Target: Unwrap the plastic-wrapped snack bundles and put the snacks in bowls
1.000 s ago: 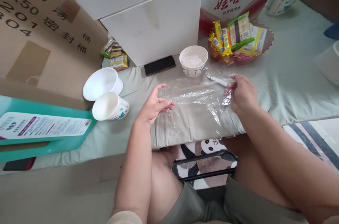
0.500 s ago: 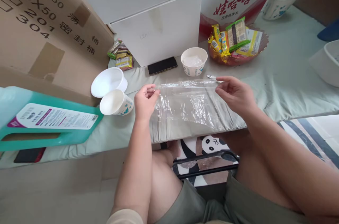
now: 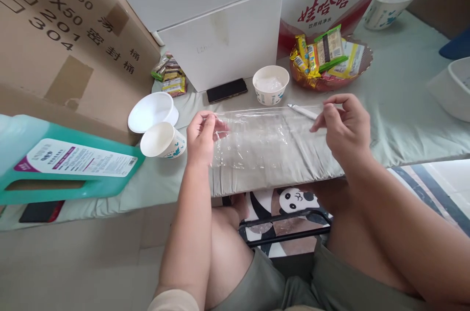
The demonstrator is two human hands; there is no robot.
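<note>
A clear plastic bag [image 3: 253, 139] is stretched flat between my two hands, just above the cloth-covered surface. My left hand [image 3: 203, 134] pinches its upper left corner, fingers curled. At the upper right corner my right hand [image 3: 343, 127] pinches the film between thumb and fingers. Behind the bag lies a slim white tool with a metal tip [image 3: 303, 111], perhaps a craft knife, partly under the film. A paper bowl [image 3: 270, 86] with crumpled clear plastic in it stands just beyond. Left of my left hand a paper cup [image 3: 163, 140] lies tilted against a white plastic bowl [image 3: 151, 111].
A dark phone [image 3: 227, 91] lies before the white box [image 3: 227, 39]. Packaged snacks fill an amber glass bowl [image 3: 330, 81]; more snack packets [image 3: 172, 78] lie at left. A green jug [image 3: 73, 164] is at the left edge, a cardboard box [image 3: 81, 36] behind it. Another cup [image 3: 387, 7] stands far right.
My right hand has moved right and slightly up, pulling the bag wider and uncovering more of the white tool. My left hand stays nearly in place, its fingers shifted on the film.
</note>
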